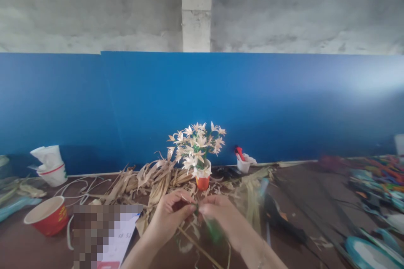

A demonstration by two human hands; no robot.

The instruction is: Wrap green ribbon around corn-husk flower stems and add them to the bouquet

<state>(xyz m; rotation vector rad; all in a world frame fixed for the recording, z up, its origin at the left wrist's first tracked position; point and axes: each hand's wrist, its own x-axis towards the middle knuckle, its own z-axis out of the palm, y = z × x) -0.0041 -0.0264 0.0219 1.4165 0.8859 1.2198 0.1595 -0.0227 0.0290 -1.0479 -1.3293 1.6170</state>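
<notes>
Low in the middle of the view, the left hand (170,214) and the right hand (221,215) meet almost fingertip to fingertip above the brown table (315,201). Each grip is pinched closed, thumb against fingers, on a thin green stem (196,209), which shows only as a short dark-green bit in the small gap between the two hands. A pale husk strip (184,197) lies across the top of the left grip. From under the left grip a straw-coloured stalk (202,250) slants back toward the person; whether it joins the green stem I cannot tell. Just under the right grip sits a green blur (214,230), too smeared to name.

Just beyond the grips stands an orange cup (202,182) bearing a bunch of cream husk flowers (197,145). Beyond and left of the left grip lies a heap of dried husks (148,180). Farther left are a red paper cup (47,217), a white cord (82,187) and a white cup (53,172) stuffed with tissue. Beyond and right of the right grip a small white pot (243,164) holds something red. Well off to the right lie coloured ribbons (378,176) and a ribbon roll (368,255), both blurred. A blue board (284,105) backs the table.
</notes>
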